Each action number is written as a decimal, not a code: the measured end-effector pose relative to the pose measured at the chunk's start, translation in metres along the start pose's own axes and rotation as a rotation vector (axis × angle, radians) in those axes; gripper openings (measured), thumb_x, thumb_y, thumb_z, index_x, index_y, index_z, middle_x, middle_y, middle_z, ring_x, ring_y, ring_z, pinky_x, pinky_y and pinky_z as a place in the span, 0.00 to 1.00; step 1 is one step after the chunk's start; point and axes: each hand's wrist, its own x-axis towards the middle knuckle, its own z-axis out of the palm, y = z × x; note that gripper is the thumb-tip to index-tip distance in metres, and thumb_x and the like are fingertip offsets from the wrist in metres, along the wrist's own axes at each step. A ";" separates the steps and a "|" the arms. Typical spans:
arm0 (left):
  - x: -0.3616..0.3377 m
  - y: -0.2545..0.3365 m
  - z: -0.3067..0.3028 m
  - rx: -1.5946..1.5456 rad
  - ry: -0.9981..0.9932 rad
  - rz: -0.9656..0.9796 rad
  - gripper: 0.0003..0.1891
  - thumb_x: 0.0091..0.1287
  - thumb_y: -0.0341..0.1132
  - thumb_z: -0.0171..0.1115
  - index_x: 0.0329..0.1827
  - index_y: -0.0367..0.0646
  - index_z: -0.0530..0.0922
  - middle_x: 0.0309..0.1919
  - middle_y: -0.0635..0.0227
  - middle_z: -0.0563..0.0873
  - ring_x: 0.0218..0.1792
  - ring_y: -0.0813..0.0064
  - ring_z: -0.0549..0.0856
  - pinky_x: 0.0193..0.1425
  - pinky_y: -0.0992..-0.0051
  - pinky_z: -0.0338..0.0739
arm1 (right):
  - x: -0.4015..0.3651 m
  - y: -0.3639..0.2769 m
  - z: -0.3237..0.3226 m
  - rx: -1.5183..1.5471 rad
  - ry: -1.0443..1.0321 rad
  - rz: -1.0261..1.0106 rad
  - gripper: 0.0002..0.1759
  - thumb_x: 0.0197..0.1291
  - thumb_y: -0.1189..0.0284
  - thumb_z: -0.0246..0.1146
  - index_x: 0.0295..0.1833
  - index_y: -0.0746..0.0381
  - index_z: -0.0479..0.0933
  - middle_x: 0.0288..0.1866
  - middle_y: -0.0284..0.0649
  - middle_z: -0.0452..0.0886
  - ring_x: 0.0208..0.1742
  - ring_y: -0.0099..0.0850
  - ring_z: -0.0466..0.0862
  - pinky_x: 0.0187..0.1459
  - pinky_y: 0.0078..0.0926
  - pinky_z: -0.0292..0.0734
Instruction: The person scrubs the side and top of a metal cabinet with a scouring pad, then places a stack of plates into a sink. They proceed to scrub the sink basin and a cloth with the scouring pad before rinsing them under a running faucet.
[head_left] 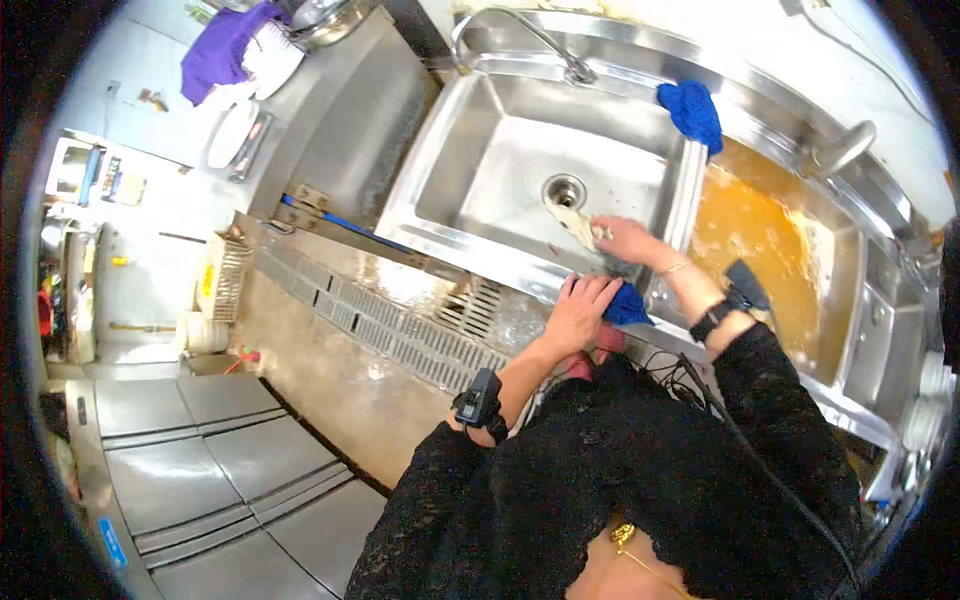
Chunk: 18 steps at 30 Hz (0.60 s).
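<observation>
The person's left hand (580, 312) lies palm down over the front rim of a square stainless-steel sink basin (500, 165), its fingers extended and slightly spread. It appears to grip nothing, and its fingertips are right beside a bunched royal-blue cloth (627, 304) on the same rim; whether they touch it is hard to tell. The right hand (622, 240) is inside the basin near its front right corner, fingers curled closed around one end of a limp off-white piece of material (573, 224), possibly a rag. The free end of that material reaches across the basin floor to the round metal drain (564, 191). A few small dark specks lie on the basin floor

A curved steel faucet (515, 22) rises behind the basin. A fuzzy blue cloth (692, 116) hangs over the back of the divider on the basin's right. Beyond the divider, a second steel basin (846, 285) holds cloudy orange-brown water (752, 235) with pale foam along one side, and a flat dark grey object (746, 284), too unclear to name, shows between the water and the right wrist. Another steel faucet (845, 150) stands at the back of that basin

Each wrist carries a black strapped-on device. To the left, a grey slotted floor grate (385, 328) runs across the wet floor, and a purple cloth (222, 52) sits beside white dishes on a counter
</observation>
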 end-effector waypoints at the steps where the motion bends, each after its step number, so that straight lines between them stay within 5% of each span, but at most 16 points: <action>1: -0.002 -0.006 -0.005 0.030 -0.016 -0.032 0.30 0.57 0.28 0.51 0.67 0.44 0.62 0.57 0.59 0.72 0.60 0.57 0.70 0.68 0.51 0.57 | 0.013 0.007 0.018 -0.085 -0.045 -0.018 0.22 0.54 0.69 0.57 0.57 0.63 0.73 0.45 0.55 0.80 0.49 0.51 0.79 0.53 0.36 0.74; 3: -0.005 -0.031 -0.013 0.074 -0.030 -0.072 0.31 0.56 0.28 0.51 0.67 0.44 0.63 0.58 0.59 0.72 0.60 0.57 0.70 0.68 0.51 0.57 | 0.028 0.026 0.041 -0.190 -0.313 0.112 0.23 0.56 0.70 0.55 0.59 0.60 0.72 0.50 0.56 0.78 0.56 0.50 0.76 0.56 0.45 0.71; 6: -0.007 -0.070 -0.033 0.154 -0.063 -0.215 0.30 0.57 0.28 0.51 0.67 0.46 0.63 0.58 0.60 0.72 0.61 0.58 0.69 0.67 0.50 0.58 | 0.032 0.047 0.078 -0.486 -0.388 0.331 0.24 0.55 0.75 0.53 0.60 0.59 0.71 0.60 0.55 0.72 0.60 0.53 0.73 0.57 0.52 0.69; 10: -0.019 -0.128 -0.054 0.200 0.038 -0.549 0.31 0.57 0.30 0.56 0.67 0.48 0.63 0.59 0.59 0.70 0.62 0.55 0.68 0.65 0.49 0.61 | 0.028 0.044 0.086 -0.441 -0.425 0.408 0.26 0.56 0.74 0.53 0.64 0.60 0.68 0.66 0.54 0.66 0.62 0.58 0.69 0.58 0.59 0.66; 12: -0.021 -0.142 -0.069 0.228 0.076 -0.705 0.33 0.55 0.31 0.63 0.67 0.47 0.63 0.59 0.57 0.69 0.61 0.53 0.68 0.64 0.51 0.64 | 0.030 0.056 0.090 -0.367 -0.543 0.409 0.22 0.55 0.74 0.55 0.58 0.61 0.74 0.59 0.58 0.73 0.58 0.57 0.74 0.56 0.57 0.69; 13: -0.022 -0.148 -0.072 0.226 0.083 -0.709 0.33 0.55 0.31 0.63 0.67 0.47 0.63 0.59 0.57 0.69 0.61 0.53 0.68 0.64 0.51 0.64 | 0.031 0.077 0.105 -0.403 -0.543 0.400 0.15 0.55 0.71 0.56 0.47 0.62 0.81 0.50 0.56 0.79 0.50 0.56 0.79 0.52 0.53 0.74; 15: -0.026 -0.162 -0.079 0.252 0.038 -0.689 0.34 0.54 0.33 0.65 0.66 0.47 0.63 0.57 0.58 0.71 0.59 0.54 0.70 0.61 0.53 0.67 | 0.018 0.155 0.201 -0.534 -0.127 0.255 0.12 0.56 0.67 0.59 0.36 0.63 0.83 0.37 0.50 0.82 0.38 0.46 0.82 0.42 0.44 0.77; 18: -0.029 -0.174 -0.081 0.310 -0.072 -0.639 0.35 0.52 0.37 0.67 0.66 0.48 0.64 0.51 0.60 0.73 0.54 0.57 0.73 0.56 0.55 0.71 | 0.016 0.135 0.152 -0.624 -0.362 0.056 0.13 0.50 0.65 0.62 0.38 0.62 0.83 0.37 0.51 0.82 0.39 0.48 0.82 0.42 0.45 0.78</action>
